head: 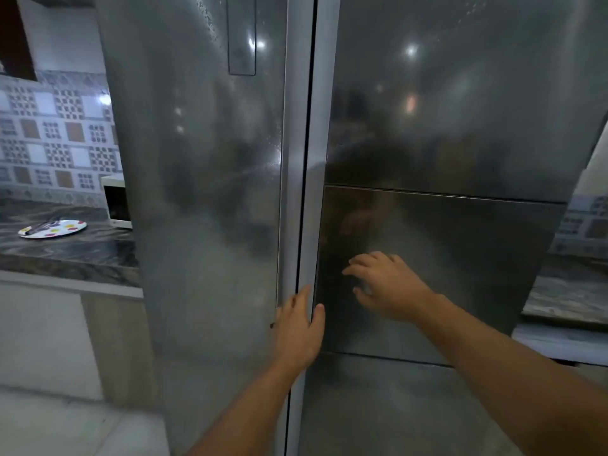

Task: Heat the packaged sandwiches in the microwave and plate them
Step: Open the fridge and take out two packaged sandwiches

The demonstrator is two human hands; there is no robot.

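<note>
Facing the head view: a tall steel refrigerator [427, 126] with two doors is seen filling most of the frame.
Left hand [297, 330]: it is laid flat at the seam between the doors, fingers straight, the fingertips reaching over the edge of the right door; nothing is gripped.
Right hand [385, 284]: it is held just right of and slightly above the left hand, against or just before the darker panel [444, 274] set in the right door; the fingers are spread and loosely bent, and nothing is held. Whether the panel is touched cannot be told through the blur.
Left door [204, 192]: it is seen directly left of the left hand, smeared and reflective.
Microwave [116, 202]: a white corner of it is shown well to the left of and above both hands, on the dark marbled counter [72, 251], partly hidden by the refrigerator.
Plate [52, 228]: a white plate with coloured spots is set on the counter left of the microwave, with dark utensils lying on it.
Sandwiches: none are shown in this view.
</note>
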